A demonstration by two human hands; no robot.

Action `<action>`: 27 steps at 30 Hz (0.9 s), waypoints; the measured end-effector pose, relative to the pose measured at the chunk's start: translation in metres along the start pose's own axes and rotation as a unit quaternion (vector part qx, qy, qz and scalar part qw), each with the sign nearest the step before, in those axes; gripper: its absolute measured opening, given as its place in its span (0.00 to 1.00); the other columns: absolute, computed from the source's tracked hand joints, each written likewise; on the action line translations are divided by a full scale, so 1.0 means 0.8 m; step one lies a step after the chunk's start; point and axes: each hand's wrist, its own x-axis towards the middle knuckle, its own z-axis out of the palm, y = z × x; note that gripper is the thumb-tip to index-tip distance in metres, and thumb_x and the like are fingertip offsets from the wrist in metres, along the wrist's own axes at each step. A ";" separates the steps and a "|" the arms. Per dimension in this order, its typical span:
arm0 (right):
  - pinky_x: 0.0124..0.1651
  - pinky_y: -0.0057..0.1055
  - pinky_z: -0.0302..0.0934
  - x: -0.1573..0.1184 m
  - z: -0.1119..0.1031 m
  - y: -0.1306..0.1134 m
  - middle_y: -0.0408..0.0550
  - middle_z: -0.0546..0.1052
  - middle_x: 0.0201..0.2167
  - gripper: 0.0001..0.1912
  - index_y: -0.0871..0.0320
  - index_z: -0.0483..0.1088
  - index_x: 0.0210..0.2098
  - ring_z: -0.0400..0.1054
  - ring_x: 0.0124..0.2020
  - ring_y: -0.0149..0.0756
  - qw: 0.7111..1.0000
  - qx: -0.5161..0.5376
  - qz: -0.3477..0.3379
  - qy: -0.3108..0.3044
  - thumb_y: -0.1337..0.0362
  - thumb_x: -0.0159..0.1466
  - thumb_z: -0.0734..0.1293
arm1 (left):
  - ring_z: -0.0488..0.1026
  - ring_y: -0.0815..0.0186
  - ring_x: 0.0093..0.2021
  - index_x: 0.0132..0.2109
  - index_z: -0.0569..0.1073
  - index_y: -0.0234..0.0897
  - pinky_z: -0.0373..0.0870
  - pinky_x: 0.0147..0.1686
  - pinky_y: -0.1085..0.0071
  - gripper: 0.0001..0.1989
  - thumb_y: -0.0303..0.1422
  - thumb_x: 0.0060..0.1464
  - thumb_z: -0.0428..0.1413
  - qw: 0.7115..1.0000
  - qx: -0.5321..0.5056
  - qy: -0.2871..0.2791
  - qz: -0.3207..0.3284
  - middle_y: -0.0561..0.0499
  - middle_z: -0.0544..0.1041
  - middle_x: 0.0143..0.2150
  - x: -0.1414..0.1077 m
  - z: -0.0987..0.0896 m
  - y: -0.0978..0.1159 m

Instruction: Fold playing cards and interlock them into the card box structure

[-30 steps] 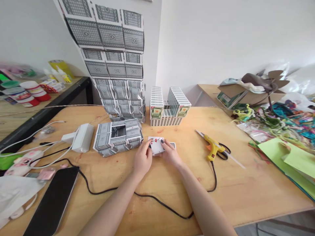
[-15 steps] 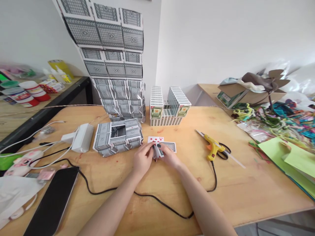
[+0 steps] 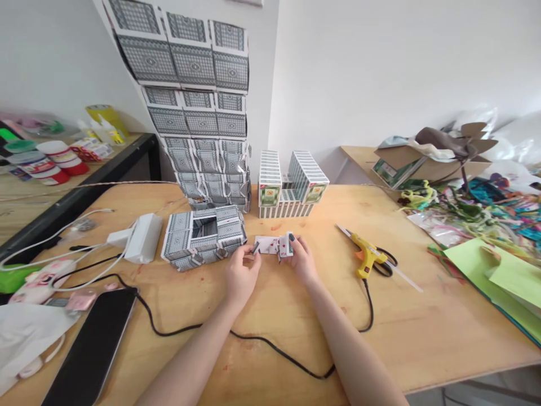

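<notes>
My left hand (image 3: 242, 272) pinches the left end of a white playing card (image 3: 267, 245) that lies level over the wood. In my right hand (image 3: 302, 259) is a folded playing card (image 3: 284, 248) with red marks, its flap standing up at the fingertips. Its left side meets the flat card. Just left of my left hand stands a hollow block of folded cards (image 3: 181, 239). Behind it rises a tall tower of patterned cards (image 3: 202, 121).
Card boxes (image 3: 291, 186) are stacked behind my hands. A yellow glue gun (image 3: 368, 256) and scissors (image 3: 386, 264) lie right. A black cable (image 3: 270, 338) crosses under my forearms. Left are a power strip (image 3: 144, 238) and a phone (image 3: 91, 349).
My hands have moved apart. The cards that were bunched between them now show as a flat card at the left and a folded one at the right.
</notes>
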 end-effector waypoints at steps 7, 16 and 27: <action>0.24 0.29 0.63 -0.007 0.013 0.002 0.46 0.74 0.34 0.20 0.56 0.67 0.38 0.68 0.30 0.36 0.997 -0.017 0.034 -0.067 0.51 0.50 0.68 | 0.73 0.67 0.36 0.36 0.65 0.37 0.70 0.37 0.69 0.06 0.30 0.48 0.53 0.991 -0.051 -0.112 0.056 0.49 0.74 0.38 -0.001 -0.002 0.009; 0.23 0.26 0.59 -0.007 0.010 0.001 0.45 0.73 0.31 0.21 0.56 0.69 0.40 0.65 0.25 0.31 0.995 -0.063 0.036 -0.068 0.51 0.50 0.68 | 0.64 0.59 0.54 0.31 0.63 0.39 0.63 0.51 0.58 0.05 0.27 0.46 0.53 0.975 -0.022 -0.180 0.130 0.45 0.68 0.52 0.001 -0.007 0.012; 0.29 0.27 0.62 -0.007 0.012 0.003 0.44 0.73 0.32 0.18 0.55 0.69 0.36 0.66 0.28 0.31 0.994 -0.056 0.058 -0.070 0.53 0.49 0.70 | 0.66 0.61 0.52 0.30 0.66 0.38 0.65 0.50 0.60 0.04 0.27 0.45 0.55 0.979 -0.006 -0.154 0.133 0.47 0.69 0.50 0.001 -0.003 0.006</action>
